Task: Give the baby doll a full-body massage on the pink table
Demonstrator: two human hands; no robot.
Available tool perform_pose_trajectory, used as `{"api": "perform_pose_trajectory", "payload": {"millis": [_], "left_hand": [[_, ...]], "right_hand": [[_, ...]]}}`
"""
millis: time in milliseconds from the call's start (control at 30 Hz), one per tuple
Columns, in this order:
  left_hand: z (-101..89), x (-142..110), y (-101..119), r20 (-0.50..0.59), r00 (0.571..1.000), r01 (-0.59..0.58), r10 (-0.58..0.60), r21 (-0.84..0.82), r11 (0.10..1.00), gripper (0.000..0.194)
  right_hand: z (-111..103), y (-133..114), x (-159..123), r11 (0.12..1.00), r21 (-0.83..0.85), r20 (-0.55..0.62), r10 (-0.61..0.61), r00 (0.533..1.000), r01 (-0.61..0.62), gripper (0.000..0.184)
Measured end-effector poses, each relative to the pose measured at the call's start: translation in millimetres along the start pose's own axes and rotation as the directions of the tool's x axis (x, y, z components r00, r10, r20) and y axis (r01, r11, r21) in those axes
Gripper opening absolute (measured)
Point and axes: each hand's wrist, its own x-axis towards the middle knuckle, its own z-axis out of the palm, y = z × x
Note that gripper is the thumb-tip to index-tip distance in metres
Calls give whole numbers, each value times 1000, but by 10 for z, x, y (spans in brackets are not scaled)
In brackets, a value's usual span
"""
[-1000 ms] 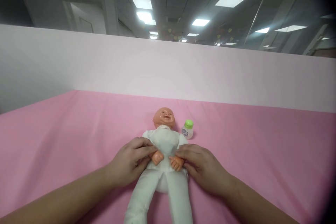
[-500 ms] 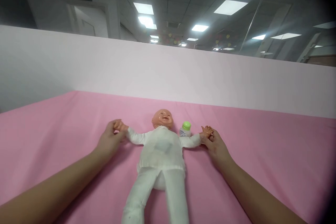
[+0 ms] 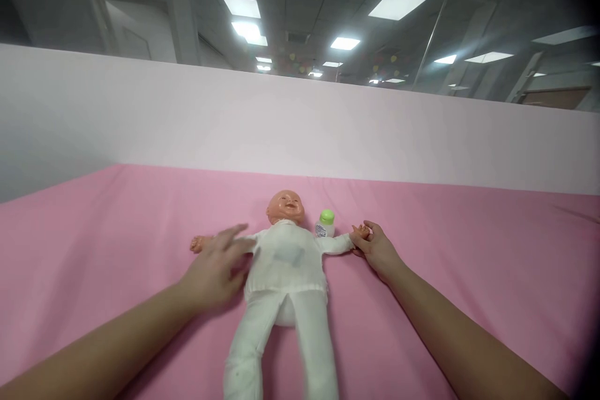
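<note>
Doll [image 3: 287,256] (supine); arm [image 3: 338,244] in right hand [image 3: 377,250]

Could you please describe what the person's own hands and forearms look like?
The left hand and right hand wear no gloves. I can make out no rings, though the left hand is blurred. The left forearm and right forearm are bare, with no sleeve, watch or bracelet in view.

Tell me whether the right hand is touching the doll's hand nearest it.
Touching. The head view shows the right hand gripping the doll's hand, with thumb and fingers pressed against it.
</note>
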Motion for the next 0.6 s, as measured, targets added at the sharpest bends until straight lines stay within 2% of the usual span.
{"api": "perform_pose_trajectory", "payload": {"millis": [67, 133, 300, 400, 500, 533, 600], "left_hand": [[-22, -49, 219, 45, 971, -229, 234, -97, 969, 59], [-51, -87, 370, 46, 921, -371, 386, -188, 909, 69], [-145, -152, 565, -21, 795, -589, 607, -267, 763, 88], [-219, -172, 676, -44, 737, -657, 674, -280, 700, 79], [-292, -159, 741, -78, 716, -684, 694, -275, 675, 60], [-309, -148, 740, -101, 725, -677, 681, -285, 678, 57], [-322, -128, 700, -164, 774, -626, 611, -339, 702, 58]], "right_hand": [[-8, 28, 26, 1000, -15, -14, -22, 1000, 22, 95], [-18, 56, 49, 998, -35, -26, -47, 999, 46, 93], [-28, 90, 81, 994, -71, -39, -80, 996, 77, 87], [-23, 73, 79, 989, -114, -57, -96, 994, 89, 87], [-12, 8, 26, 974, -199, -81, -126, 989, 108, 91], [-3, -25, -12, 956, -261, -90, -161, 983, 133, 91], [36, -102, -121, 894, -394, -88, -270, 959, 216, 87]]}}
